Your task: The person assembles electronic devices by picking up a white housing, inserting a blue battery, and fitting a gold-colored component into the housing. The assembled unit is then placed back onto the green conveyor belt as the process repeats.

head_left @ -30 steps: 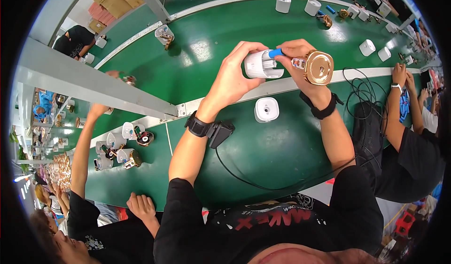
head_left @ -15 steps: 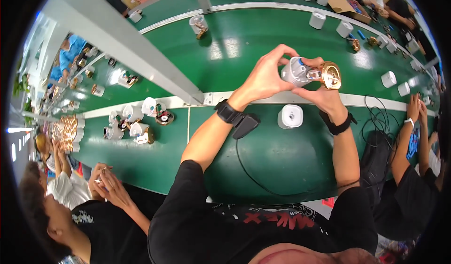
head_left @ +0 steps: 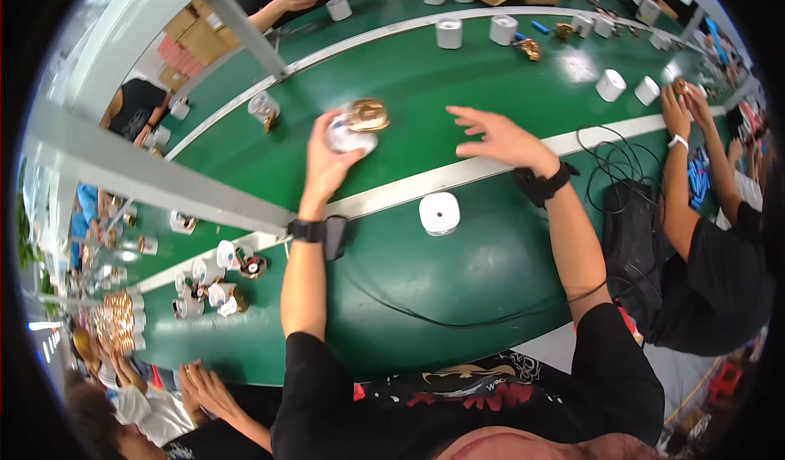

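Note:
My left hand (head_left: pixel 325 164) is wrapped round a white plastic housing (head_left: pixel 347 141) over the green belt. A shiny gold round part (head_left: pixel 368 116) sits against the far side of that housing; motion blurs how the two join. My right hand (head_left: pixel 503 143) is in the air to the right, fingers stretched out and apart, holding nothing. Between my forearms, on the near table, stands a white rounded housing (head_left: pixel 440 214) with a small dark hole in its top. Farther left on the belt is a clear-and-white housing (head_left: pixel 263 108) with a gold part beside it.
A grey metal post (head_left: pixel 188 186) slants across the left. Several housings with inner parts (head_left: pixel 214 276) stand at the left of the near table. A black cable (head_left: pixel 458 324) crosses below my hands to a dark bag (head_left: pixel 631 239). Co-workers sit on both sides and across.
My right hand has let go of the white housing and opened. My left hand has carried it, with the gold part, to the left. The whole view has shifted.

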A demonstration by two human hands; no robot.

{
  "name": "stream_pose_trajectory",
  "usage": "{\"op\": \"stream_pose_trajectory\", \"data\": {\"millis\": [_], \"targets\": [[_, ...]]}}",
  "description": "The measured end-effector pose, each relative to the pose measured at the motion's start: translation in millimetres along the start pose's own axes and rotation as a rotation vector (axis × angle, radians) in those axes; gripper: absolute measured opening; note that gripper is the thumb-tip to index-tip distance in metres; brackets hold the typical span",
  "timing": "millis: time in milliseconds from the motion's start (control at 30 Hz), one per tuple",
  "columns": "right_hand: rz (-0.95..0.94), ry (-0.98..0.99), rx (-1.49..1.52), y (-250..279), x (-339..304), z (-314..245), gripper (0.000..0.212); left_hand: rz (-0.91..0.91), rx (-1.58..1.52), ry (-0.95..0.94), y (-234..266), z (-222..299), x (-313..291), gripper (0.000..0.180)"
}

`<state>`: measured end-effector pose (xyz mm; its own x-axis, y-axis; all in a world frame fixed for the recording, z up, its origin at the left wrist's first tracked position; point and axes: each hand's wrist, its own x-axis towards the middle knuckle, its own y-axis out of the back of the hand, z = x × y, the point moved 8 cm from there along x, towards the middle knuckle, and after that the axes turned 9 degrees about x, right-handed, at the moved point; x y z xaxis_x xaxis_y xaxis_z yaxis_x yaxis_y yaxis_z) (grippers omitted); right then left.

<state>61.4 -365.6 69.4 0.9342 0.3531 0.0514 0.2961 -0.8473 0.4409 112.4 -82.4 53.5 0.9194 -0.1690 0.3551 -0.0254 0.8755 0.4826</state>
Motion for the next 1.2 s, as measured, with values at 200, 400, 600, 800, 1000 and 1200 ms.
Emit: {"op": "stream_pose_trajectory", "data": {"millis": [200,400,600,800,1000,1200], "targets": [[0.506,-0.272,-0.059,162.1,24.4,96.5,0.053,0.161,0.400,0.146,38.3,-30.8,-29.0,0.071],[0.772,-0.219,-0.787,241.5,77.7,164.5,0.069,0.250,0.277,0.203,45.1,-47.2,-45.0,0.090],[0.495,-0.203,-0.753,214.9,118.2,154.0,0.060,0.325,0.547,0.161,33.4,9.2,-65.4,0.112],[0.234,-0.639,-0.107,182.9,70.6,134.2,0.042,0.311,0.536,0.035,24.3,70.0,-57.3,0.103],[0.172,-0.315,1.226,49.0,24.8,15.9,0.043,-0.135,0.303,-0.176,-30.3,90.2,-17.9,0.073],[-0.471,-0.268,1.846,-32.5,0.9,-26.7,0.068,-0.335,0.034,-0.143,-92.7,128.4,-16.1,0.055]]}}
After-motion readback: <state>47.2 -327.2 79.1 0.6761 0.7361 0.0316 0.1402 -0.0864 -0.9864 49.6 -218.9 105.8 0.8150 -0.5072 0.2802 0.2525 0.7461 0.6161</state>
